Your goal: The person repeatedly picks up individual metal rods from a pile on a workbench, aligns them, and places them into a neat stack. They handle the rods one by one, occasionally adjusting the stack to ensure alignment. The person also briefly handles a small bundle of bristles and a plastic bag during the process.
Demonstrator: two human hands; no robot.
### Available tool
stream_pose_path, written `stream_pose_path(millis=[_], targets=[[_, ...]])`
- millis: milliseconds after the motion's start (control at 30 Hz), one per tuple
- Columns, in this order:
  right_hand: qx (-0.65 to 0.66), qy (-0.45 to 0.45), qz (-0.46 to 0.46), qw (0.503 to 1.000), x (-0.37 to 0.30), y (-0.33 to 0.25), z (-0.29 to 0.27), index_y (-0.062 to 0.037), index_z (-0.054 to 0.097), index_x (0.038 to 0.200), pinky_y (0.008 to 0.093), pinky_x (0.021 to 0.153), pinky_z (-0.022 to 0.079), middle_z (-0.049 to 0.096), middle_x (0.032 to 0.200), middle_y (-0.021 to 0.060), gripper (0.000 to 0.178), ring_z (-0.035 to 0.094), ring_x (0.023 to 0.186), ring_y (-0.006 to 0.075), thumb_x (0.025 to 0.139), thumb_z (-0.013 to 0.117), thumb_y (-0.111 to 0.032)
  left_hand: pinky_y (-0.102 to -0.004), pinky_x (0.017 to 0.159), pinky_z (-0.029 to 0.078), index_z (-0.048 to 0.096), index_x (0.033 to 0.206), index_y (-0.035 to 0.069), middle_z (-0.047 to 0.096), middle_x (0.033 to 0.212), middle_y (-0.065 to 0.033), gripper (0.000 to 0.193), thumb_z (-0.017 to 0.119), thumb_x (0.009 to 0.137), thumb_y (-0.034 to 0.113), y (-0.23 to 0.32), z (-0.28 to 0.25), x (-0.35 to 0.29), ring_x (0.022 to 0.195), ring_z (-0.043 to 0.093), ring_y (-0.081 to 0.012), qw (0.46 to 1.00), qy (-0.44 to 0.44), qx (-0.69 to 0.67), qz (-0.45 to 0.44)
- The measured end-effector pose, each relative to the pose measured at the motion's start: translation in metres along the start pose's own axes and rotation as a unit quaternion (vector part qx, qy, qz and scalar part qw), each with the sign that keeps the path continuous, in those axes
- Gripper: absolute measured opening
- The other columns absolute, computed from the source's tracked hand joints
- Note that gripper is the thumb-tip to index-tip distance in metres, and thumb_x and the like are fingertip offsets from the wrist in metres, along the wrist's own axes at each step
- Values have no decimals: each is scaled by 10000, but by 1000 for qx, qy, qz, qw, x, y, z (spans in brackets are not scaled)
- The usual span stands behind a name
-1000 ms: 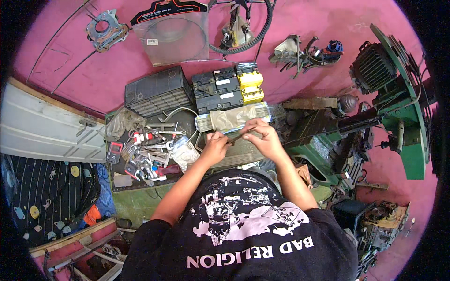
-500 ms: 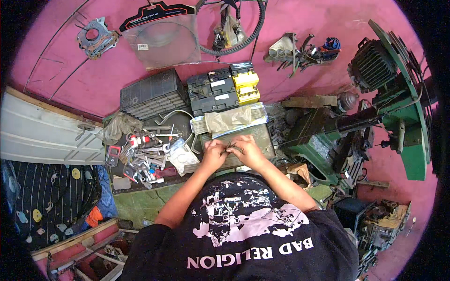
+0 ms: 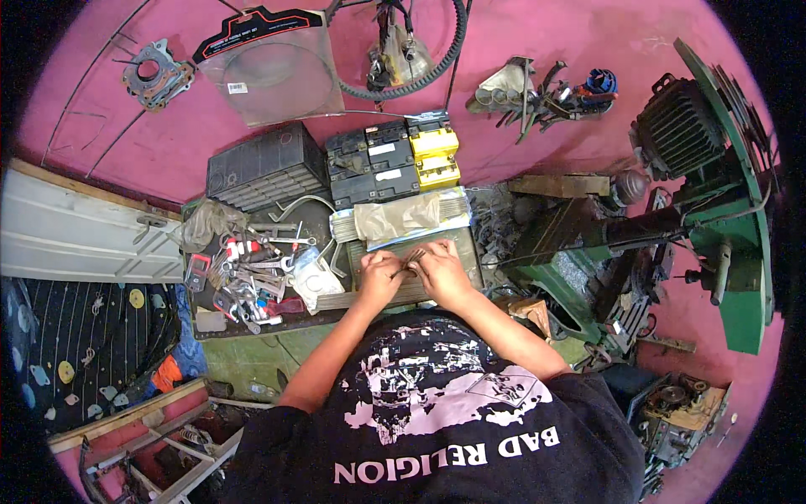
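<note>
My left hand [image 3: 380, 277] and my right hand [image 3: 442, 275] meet over a flat grey tray [image 3: 468, 265] on the bench. Both have their fingers curled in a pinch. Between the fingertips is a small bunch of thin, dark, rod-like pieces [image 3: 414, 258]; their exact kind is too small to make out. Below my left wrist lies a row of long thin rods [image 3: 336, 301] along the bench's near edge. Just beyond the tray sits a wide stack of thin rods [image 3: 456, 207], partly covered by a crumpled beige wrapper [image 3: 396, 217].
Wrenches and other hand tools [image 3: 264, 273] crowd the left of the bench, beside a clear plastic bag [image 3: 316, 281]. Black batteries [image 3: 375, 172], yellow ones [image 3: 437, 157] and a dark drawer cabinet [image 3: 267, 164] stand behind. A green machine [image 3: 554, 260] is at the right.
The view has shifted slightly. My hands stay together over the tray, and the fingers of my right hand have moved a little around the thin pieces.
</note>
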State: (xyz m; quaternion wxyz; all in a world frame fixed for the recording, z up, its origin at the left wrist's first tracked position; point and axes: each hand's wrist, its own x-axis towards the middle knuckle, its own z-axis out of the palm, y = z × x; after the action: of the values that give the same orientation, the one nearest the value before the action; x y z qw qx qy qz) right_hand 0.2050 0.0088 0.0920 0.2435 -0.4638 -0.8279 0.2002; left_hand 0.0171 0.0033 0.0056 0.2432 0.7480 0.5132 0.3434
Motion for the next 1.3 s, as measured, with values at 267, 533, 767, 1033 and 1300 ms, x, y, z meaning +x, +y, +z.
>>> stream_pose_path(millis=[267, 533, 767, 1033, 1300], targets=[[40, -32, -46, 998, 1, 14, -10, -88, 655, 1152, 444, 985, 387, 672, 1109, 113, 270, 584, 1077, 312, 898, 658, -179, -388, 898, 389, 738, 865, 93, 698, 893, -64, 135, 731, 731, 101, 15, 9, 6, 927, 643, -234, 999, 43, -20, -4], [105, -39, -46, 993, 7, 23, -15, -121, 737, 1001, 447, 991, 387, 701, 1075, 82, 164, 598, 1091, 265, 852, 715, -184, -396, 943, 385, 767, 1003, 160, 704, 919, -52, 265, 723, 745, 120, 13, 25, 4, 977, 642, -227, 998, 34, -19, -43], [117, 82, 77, 987, 3, 60, -46, -84, 746, 976, 383, 990, 436, 731, 990, 104, 108, 658, 997, 251, 908, 676, -130, -416, 941, 410, 748, 962, 97, 718, 955, -61, 227, 794, 784, 230, 15, 6, 13, 993, 639, -253, 983, 143, 31, -115], [348, 367, 282, 815, -15, 163, -128, 4, 684, 1063, 326, 942, 473, 731, 1045, 106, 210, 644, 970, 154, 1006, 593, -177, -496, 977, 434, 587, 1321, 66, 647, 1213, -213, 509, 632, 931, 390, -99, -29, 9, 1149, 566, -401, 918, 195, 112, -326], [433, 449, 420, 659, 9, 234, -40, 53, 669, 1016, 325, 824, 482, 700, 987, 93, 215, 620, 873, 170, 968, 634, -154, -466, 975, 464, 522, 1416, 130, 643, 1201, -272, 546, 586, 951, 408, -138, -11, 21, 1147, 603, -436, 909, 123, 85, -389]])
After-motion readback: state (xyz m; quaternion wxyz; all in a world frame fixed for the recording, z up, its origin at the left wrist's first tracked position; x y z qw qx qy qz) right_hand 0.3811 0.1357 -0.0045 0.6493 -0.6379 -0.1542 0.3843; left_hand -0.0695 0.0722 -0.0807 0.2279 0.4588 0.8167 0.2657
